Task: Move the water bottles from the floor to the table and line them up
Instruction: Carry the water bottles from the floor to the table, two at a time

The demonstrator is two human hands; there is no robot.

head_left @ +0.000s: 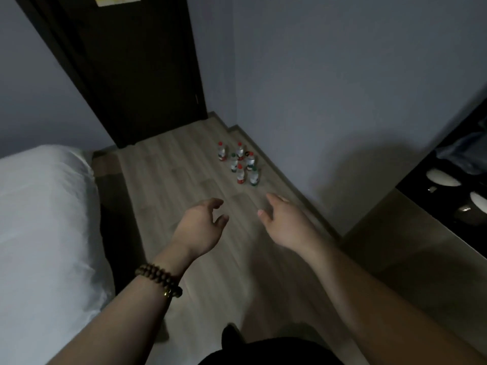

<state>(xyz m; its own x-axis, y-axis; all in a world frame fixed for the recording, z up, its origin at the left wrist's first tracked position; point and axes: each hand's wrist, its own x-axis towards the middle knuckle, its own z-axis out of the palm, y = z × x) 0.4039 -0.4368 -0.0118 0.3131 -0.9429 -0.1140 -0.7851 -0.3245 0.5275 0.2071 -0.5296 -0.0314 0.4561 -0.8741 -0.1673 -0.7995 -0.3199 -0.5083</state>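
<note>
Cluster of small clear plastic water bottles (pixel 240 164) with red and green caps stands on the grey-brown wood-plank floor (pixel 184 167), beyond both sets of fingertips and well apart from them. Six countable. All upright: long axis vertical, caps up. Label bands show red or green on white; text too small to read.

Left hand (pixel 203 227) is stretched forward, palm turned inward, fingers (pixel 214 203) loosely curled and apart, holding nothing. Dark beaded bracelet (pixel 158 280) on that wrist. Right hand (pixel 284 222) is also stretched forward, thumb (pixel 261 214) pointing toward the left fingers, fingers relaxed and spread, empty. Bottles sit slightly nearer the right fingertips.

Yellow paper sheet (pixel 118 0) on the dark door (pixel 131 75), far beyond the fingers; writing unreadable. White bed (pixel 39 233) left of the left fingers.
</note>
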